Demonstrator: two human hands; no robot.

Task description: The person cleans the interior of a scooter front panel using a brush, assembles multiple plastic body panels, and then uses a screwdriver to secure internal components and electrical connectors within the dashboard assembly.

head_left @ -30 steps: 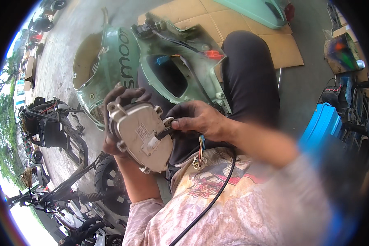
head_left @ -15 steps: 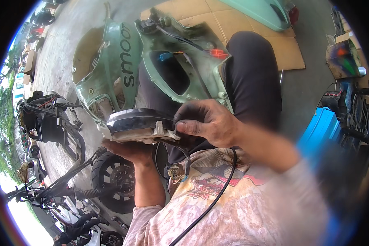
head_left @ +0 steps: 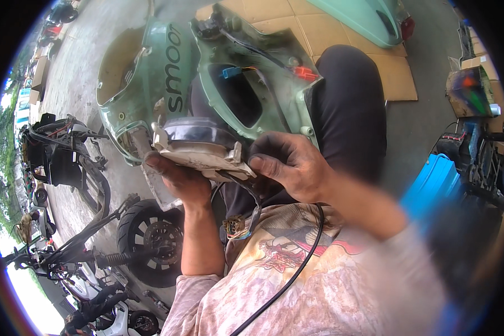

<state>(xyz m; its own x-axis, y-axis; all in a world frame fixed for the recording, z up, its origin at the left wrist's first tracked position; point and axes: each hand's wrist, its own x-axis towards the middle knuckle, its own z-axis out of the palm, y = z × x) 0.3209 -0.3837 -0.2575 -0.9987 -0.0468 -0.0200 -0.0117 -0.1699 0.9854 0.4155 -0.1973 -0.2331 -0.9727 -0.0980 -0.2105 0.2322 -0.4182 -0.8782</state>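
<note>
My left hand (head_left: 186,182) cups a rounded vehicle unit (head_left: 201,154) from below, its thumb up along the left edge. The unit has an off-white plastic housing with clip tabs and a dark glossy top; whether it is a lamp or a gauge cannot be told. At its right edge, my right hand (head_left: 291,165) has thumb and forefinger curled together in a pinch; what they hold is hidden. From the underside a dark cable runs down to a multi-pin connector (head_left: 236,227), hanging before my shirt. Just beyond lies a green scooter panel (head_left: 221,103) with blue and red plugs, over my legs.
Another green body panel (head_left: 171,67) stands left of my legs. Cardboard (head_left: 397,78) covers floor ahead, bearing a light green part (head_left: 355,17). A wheel (head_left: 151,241) and stripped scooter frame (head_left: 61,157) are at left, a blue box (head_left: 434,182) at right. A black cable (head_left: 297,269) crosses my shirt.
The unit has tilted, showing more of its off-white housing. My left hand has risen, its thumb now visible on the edge. My right hand remains by the right edge, shifted slightly right.
</note>
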